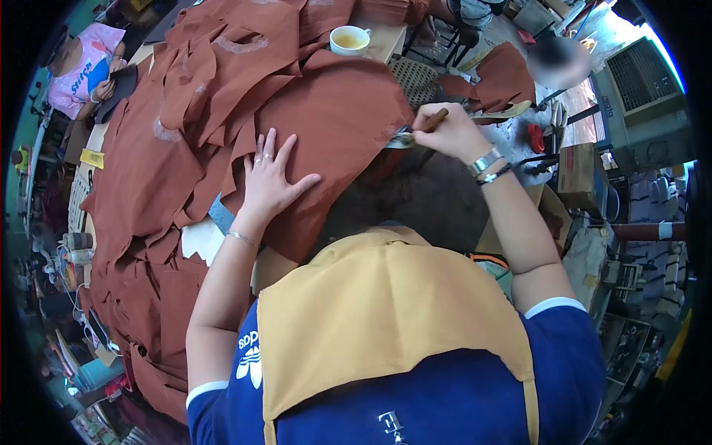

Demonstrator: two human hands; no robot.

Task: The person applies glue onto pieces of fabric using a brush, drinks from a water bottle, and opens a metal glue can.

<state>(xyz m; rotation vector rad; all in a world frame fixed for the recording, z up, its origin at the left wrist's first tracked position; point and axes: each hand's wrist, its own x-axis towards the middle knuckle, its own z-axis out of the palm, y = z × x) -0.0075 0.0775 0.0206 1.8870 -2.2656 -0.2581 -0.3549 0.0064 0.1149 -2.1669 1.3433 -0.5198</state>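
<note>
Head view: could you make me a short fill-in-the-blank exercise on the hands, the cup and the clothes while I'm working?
The left hand lies palm ____ on the reddish-brown sheet.
The brown-handled tool is held in the ____ hand.
The cup beyond the sheet is ____ on the outside.
The shirt under the tan apron is ____.

Missing words: down; right; white; blue.

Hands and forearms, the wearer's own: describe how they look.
Both are bare, below short blue sleeves edged in white. The left hand wears rings, with a thin bracelet at the wrist. The right hand has a broad silvery band and a dark bracelet at its wrist.
</note>
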